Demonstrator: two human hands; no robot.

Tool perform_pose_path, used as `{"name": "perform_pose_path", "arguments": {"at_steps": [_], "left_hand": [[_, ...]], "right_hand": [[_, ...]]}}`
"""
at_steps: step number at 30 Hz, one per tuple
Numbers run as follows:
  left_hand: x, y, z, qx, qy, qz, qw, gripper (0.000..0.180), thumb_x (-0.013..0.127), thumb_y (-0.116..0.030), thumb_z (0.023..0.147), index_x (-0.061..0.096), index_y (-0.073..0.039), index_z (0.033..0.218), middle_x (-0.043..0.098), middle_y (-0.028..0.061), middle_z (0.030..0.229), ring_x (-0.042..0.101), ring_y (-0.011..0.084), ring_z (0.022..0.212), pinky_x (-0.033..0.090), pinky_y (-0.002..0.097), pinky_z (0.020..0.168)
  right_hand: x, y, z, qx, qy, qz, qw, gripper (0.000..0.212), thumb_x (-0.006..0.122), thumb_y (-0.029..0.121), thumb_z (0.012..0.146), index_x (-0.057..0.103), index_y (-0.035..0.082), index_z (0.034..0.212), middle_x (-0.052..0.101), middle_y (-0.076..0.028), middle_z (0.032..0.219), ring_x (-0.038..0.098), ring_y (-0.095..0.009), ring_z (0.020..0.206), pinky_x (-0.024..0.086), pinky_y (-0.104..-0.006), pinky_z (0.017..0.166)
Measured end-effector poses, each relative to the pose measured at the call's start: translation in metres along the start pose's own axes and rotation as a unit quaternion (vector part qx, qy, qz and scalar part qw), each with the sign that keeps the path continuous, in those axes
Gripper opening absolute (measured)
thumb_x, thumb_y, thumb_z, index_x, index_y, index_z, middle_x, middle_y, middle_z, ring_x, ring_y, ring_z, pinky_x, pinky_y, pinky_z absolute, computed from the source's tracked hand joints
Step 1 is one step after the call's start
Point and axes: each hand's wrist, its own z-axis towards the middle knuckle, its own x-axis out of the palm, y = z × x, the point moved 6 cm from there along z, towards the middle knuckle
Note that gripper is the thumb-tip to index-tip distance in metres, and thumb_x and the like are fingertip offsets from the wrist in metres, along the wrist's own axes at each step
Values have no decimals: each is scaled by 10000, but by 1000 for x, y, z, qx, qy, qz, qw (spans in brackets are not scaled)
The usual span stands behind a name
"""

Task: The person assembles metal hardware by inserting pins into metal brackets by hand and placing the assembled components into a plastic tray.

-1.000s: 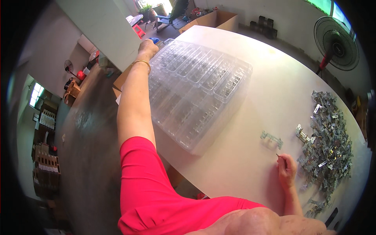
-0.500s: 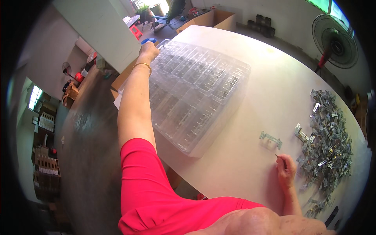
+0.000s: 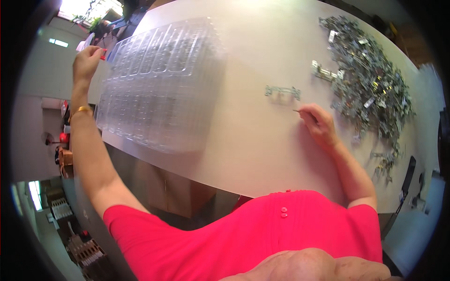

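Note:
My left hand [image 3: 86, 63] is raised at the far left corner of a stack of clear plastic compartment trays [image 3: 154, 112]. Its fingers are curled together, and what they hold, if anything, I cannot make out. Small metal parts show through the trays' plastic. At the right, my right hand [image 3: 320, 122] rests on the table with its fingers closed on a thin, dark, pin-like piece [image 3: 296, 110]. Just beyond its tip lies a single metal bracket [image 3: 282, 90], apart from the hand. A large heap of metal brackets [image 3: 372, 77] is spread to the right.
The pale table [image 3: 248, 145] has a curved-looking front edge close to my body. Another bracket [image 3: 323, 71] lies against the heap's left side. Below the table's front edge stands a cardboard box [image 3: 180, 189]. A dark strap-like object [image 3: 408, 174] is near the right edge.
My view has swung, so the trays and heap appear higher and further left. The left hand has shifted outward from the tray corner. My right hand still holds the thin piece.

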Motion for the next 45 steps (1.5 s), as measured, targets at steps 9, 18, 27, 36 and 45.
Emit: {"name": "perform_pose_path", "arguments": {"at_steps": [9,18,27,36,45], "left_hand": [[-1,-356,-224,288,1,-209,935,173,695,27,781,682,-27,945,675,131,951,642,303,912,500,407,818],[194,-435,-232,255,35,-156,954,318,652,-167,879,612,-6,1150,634,192,1128,598,363,1045,455,455,916],[232,-438,-226,224,75,-121,964,181,613,-160,894,645,-10,991,654,167,966,615,350,940,456,474,838],[249,-426,-243,-114,312,-654,679,256,588,-247,1000,690,-16,957,557,-34,757,467,36,617,380,203,565],[245,-423,-247,-107,288,-638,706,228,592,-209,995,685,-7,945,563,-22,756,441,33,591,352,187,535]], "right_hand": [[-1,-13,-12,54,-20,124,991,76,632,48,936,661,48,1006,620,-3,789,547,-64,659,456,-229,583],[-13,-22,-13,94,-94,256,957,104,607,159,986,647,68,1017,613,-2,718,557,-52,588,463,-214,521],[-13,-34,-10,120,-82,288,947,142,527,141,1009,609,57,1089,626,-22,763,580,-75,612,489,-240,554],[-13,-29,-8,143,-73,266,951,148,565,153,991,620,43,1075,650,-28,770,597,-77,620,504,-245,568],[-13,-22,-9,122,-71,214,967,146,588,130,977,645,40,1077,663,-26,764,601,-66,626,502,-232,574]]}}
